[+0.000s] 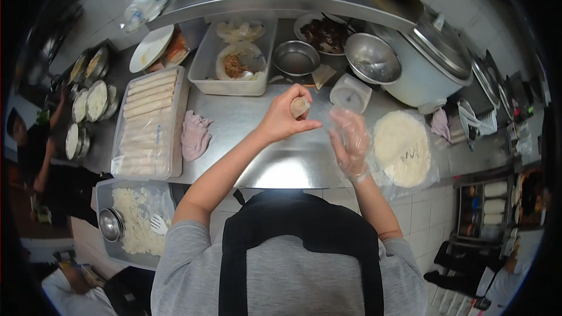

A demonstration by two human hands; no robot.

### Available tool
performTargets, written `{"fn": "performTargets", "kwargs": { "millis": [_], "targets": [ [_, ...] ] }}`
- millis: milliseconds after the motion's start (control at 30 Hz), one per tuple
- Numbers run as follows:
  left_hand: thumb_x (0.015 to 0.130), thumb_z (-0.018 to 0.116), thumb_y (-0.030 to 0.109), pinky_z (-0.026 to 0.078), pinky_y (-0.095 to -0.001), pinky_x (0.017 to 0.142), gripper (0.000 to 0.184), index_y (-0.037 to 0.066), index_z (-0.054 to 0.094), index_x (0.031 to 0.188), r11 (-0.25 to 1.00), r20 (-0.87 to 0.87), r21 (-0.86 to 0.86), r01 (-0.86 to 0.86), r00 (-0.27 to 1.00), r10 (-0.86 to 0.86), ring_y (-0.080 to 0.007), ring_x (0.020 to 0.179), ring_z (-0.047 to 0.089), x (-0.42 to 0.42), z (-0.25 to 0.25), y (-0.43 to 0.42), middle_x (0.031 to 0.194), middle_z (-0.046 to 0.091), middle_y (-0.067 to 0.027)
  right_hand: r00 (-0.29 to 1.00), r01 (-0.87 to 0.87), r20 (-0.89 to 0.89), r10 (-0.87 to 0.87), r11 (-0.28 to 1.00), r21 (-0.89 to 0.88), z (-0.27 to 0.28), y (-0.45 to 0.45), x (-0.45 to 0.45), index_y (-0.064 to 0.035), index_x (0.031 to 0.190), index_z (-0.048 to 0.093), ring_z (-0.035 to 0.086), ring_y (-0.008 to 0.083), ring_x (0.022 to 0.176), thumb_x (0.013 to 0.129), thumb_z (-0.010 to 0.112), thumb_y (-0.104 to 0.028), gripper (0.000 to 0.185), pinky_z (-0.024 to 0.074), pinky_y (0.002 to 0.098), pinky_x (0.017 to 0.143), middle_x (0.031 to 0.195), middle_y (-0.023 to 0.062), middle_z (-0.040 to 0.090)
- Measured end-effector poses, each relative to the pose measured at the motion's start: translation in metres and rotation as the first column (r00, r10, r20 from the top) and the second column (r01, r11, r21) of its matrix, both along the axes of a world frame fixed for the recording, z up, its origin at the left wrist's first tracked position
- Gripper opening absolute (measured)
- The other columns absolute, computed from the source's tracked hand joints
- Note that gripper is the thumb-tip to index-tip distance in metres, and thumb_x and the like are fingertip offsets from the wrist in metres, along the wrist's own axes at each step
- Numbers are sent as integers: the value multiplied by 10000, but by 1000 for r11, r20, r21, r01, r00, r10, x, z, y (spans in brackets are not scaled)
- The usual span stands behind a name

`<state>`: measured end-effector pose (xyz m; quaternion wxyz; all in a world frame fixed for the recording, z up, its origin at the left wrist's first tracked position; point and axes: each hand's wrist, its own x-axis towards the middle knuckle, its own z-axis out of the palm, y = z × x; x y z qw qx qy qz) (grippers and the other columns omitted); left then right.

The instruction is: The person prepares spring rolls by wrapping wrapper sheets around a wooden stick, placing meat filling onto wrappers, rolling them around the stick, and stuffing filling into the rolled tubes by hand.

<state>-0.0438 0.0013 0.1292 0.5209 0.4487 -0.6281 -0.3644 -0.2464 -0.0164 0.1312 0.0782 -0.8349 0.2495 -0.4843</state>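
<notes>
My left hand [284, 116], bare, is closed round a pale rolled wrapper [300, 107], held above the steel counter; one end of the roll faces up and most of it is hidden by the fingers. To its right, my right hand [351, 143] wears a clear plastic glove. Its fingers are apart and nothing shows in them. Beside the right hand lies a stack of round white wrappers [398, 137] on clear plastic. A square translucent container [350, 95] stands just beyond the right fingertips.
Left, a plastic tub [182, 123] holds rows of pale rolls, near a pink cloth [195, 134]. At the back are a tub [202, 65] with a filling, metal bowls [372, 61] and a large lidded pot [418, 76]. A rice bin [137, 256] sits lower left. People stand at both sides.
</notes>
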Motion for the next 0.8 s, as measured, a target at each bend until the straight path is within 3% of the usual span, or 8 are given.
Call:
{"fn": "performTargets", "kwargs": {
  "millis": [133, 400, 500, 600, 667, 700, 767, 800],
  "targets": [
    [768, 681, -17, 465, -231, 645, 91, 13, 603, 805, 996, -311, -25, -89, 947, 77, -48, 726, 556, -13, -1, 9, 748, 614, 8, 978, -190, -109, 175, 971, -143, 14, 5, 23, -83, 1150, 650, 572, 331, 1110, 719, 738, -87, 440, 434, 464, 961, 1194, 113, 615],
    [778, 654, -23, 486, -239, 691, 163, 17, 666, 935, 996, -325, -56, -76, 944, 54, -61, 787, 598, -10, -4, 13, 827, 684, -11, 975, -188, -167, 149, 948, -255, 16, -9, 46, -97, 1118, 670, 559, 328, 1126, 725, 736, -209, 413, 374, 481, 998, 1188, 102, 616],
    [778, 666, -3, 483, -247, 672, 88, 16, 657, 864, 996, -398, -34, -77, 916, 57, -52, 760, 579, -11, 2, 12, 778, 663, 7, 963, -236, -178, 201, 949, -207, 28, -11, 57, -53, 1080, 664, 550, 343, 1124, 788, 688, -195, 325, 370, 514, 995, 1183, 132, 600],
    [778, 684, 27, 457, -239, 608, 46, 24, 639, 782, 977, -222, -166, -136, 970, 98, -35, 698, 541, -7, 0, 8, 713, 626, 22, 961, -221, -199, 191, 966, -138, 29, -17, 66, -46, 1037, 664, 549, 332, 1092, 800, 673, -222, 296, 383, 494, 973, 1156, 142, 588],
    [786, 693, 58, 406, -224, 533, 106, 43, 611, 721, 997, -389, 48, -67, 918, 81, -18, 625, 494, -3, 4, 8, 657, 581, 37, 929, -367, 10, 370, 919, 145, 22, -25, 68, -50, 1055, 671, 534, 332, 1118, 880, 607, -326, 333, 385, 463, 986, 1171, 169, 567],
    [786, 693, 58, 406, -224, 533, 106, 43, 611, 721, 996, -387, 42, -75, 918, 86, -18, 625, 494, 1, 10, 9, 657, 581, 37, 926, -375, 11, 377, 917, 138, 23, -25, 68, -50, 1055, 671, 534, 332, 1118, 880, 607, -326, 333, 385, 463, 986, 1171, 169, 567],
    [793, 696, 74, 366, -214, 492, 135, 55, 598, 702, 996, -363, 67, -55, 929, 76, -8, 586, 467, 6, 19, 12, 622, 560, 45, 841, -508, 327, 432, 838, 200, 21, -21, 63, -56, 1080, 689, 521, 340, 1145, 904, 564, -398, 405, 398, 443, 984, 1193, 181, 549],
    [793, 696, 74, 366, -214, 492, 135, 55, 598, 702, 996, -368, 69, -57, 927, 79, -8, 586, 467, 8, 18, 12, 622, 560, 45, 833, -533, 285, 474, 827, 181, 17, -21, 63, -61, 1118, 686, 523, 345, 1160, 927, 506, -477, 492, 401, 440, 996, 1192, 191, 554]
  ]
}}
